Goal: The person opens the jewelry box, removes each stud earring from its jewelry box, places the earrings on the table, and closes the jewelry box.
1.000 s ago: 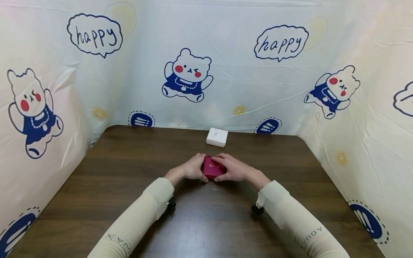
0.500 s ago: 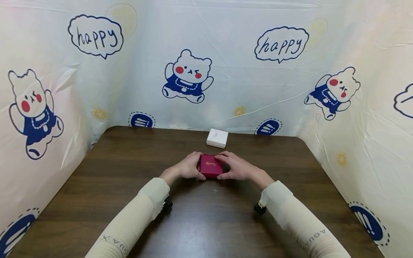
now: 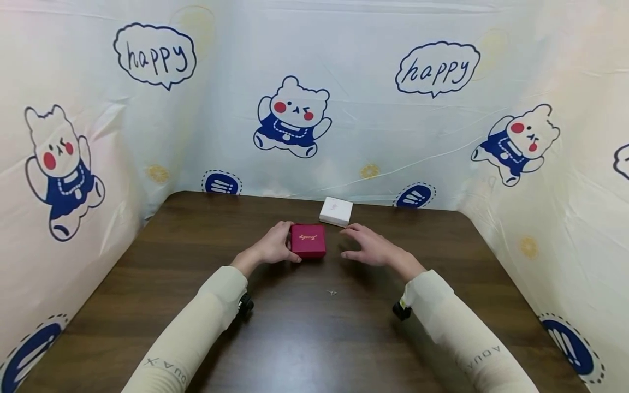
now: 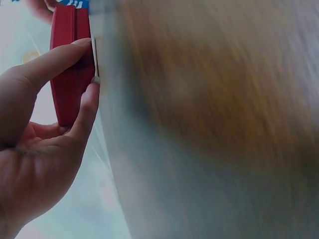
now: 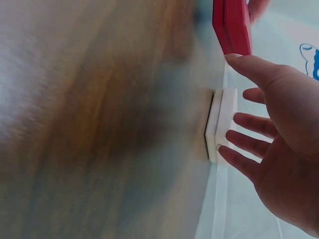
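Note:
My left hand (image 3: 273,244) grips the left side of a red jewelry box (image 3: 308,240), thumb on its near side and fingers behind it. Gold script marks the lid, which is closed. In the left wrist view the box (image 4: 72,94) stays between thumb and fingers. To the right of the box, my right hand (image 3: 372,246) is held apart from it in the head view, fingers spread and nothing held. A tiny silvery piece (image 3: 332,292), too small to make out, lies on the table nearer to me.
Behind the hands a white box (image 3: 336,212) sits near the back edge of the brown wooden table (image 3: 206,234). A printed cloth (image 3: 363,120) hangs around the back and both sides.
The red box has moved left and away from me in my left hand. My right hand has let go of it and drawn off to the right.

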The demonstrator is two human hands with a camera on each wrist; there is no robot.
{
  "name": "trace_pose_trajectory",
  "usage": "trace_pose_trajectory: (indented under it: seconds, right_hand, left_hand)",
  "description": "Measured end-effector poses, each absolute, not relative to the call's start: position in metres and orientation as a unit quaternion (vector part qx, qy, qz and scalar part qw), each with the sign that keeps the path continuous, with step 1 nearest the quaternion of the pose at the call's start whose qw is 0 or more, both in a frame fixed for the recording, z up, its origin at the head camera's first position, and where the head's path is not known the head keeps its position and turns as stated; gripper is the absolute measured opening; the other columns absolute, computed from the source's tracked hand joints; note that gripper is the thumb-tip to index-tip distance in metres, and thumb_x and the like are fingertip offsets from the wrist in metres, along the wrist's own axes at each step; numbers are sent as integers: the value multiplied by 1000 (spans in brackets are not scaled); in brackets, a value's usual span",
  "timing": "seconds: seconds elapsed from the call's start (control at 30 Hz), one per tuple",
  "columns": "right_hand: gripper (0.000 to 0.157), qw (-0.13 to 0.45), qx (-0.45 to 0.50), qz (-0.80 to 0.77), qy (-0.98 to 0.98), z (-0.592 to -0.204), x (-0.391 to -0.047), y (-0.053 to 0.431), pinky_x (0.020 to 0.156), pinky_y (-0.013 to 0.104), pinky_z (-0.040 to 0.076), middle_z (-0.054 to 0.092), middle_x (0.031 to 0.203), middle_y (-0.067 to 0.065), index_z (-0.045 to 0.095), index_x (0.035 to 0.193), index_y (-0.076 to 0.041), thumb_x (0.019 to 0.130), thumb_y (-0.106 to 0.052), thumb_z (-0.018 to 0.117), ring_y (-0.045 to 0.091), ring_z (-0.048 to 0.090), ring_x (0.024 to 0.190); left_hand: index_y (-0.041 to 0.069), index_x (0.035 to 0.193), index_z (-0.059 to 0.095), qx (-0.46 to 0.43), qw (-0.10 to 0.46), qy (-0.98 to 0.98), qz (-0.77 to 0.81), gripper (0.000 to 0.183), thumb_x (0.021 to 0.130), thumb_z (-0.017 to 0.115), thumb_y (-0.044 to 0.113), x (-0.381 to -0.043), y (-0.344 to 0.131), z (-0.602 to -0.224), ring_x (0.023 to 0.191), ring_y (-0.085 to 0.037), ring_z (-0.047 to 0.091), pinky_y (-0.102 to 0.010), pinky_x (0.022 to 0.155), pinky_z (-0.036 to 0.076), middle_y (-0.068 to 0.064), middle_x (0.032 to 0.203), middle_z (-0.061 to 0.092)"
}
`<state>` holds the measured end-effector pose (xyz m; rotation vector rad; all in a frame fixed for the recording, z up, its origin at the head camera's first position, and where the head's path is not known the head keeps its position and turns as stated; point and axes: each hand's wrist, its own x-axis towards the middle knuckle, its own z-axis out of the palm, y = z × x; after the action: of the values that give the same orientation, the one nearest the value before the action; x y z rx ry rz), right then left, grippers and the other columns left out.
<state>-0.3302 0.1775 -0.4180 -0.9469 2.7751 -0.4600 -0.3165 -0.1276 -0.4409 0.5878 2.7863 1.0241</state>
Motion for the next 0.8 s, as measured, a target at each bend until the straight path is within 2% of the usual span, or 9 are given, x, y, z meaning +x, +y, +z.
trace_pose_trajectory:
  seconds: [0.27, 0.47, 0.8]
  right_hand:
    - [63, 72, -294, -149, 941, -421, -358, 181, 113, 53, 37, 46, 148, 18, 48, 150, -5, 98, -33, 69, 35, 45, 138]
    - [72, 48, -266, -154, 950, -426, -381, 183, 112, 55, 37, 42, 150, 21, 40, 154, -1, 97, -31, 71, 37, 42, 139]
    - [94, 38, -232, -165, 958, -428, -406, 182, 119, 56, 27, 21, 164, 24, 19, 162, -2, 94, -34, 75, 40, 26, 150]
  left_hand:
    - [-13, 141, 40, 148, 36, 924, 350, 87, 77, 90, 16, -318, -153, -441, 115, -37, 50, -52, 104, 44, -27, 130, 49]
    - [-12, 141, 38, 94, 39, 928, 360, 84, 80, 87, 17, -321, -170, -446, 117, -39, 49, -54, 103, 44, -27, 130, 48]
    - [-12, 140, 38, 28, 32, 934, 355, 84, 81, 87, 20, -328, -186, -449, 120, -41, 46, -55, 104, 44, -28, 131, 47]
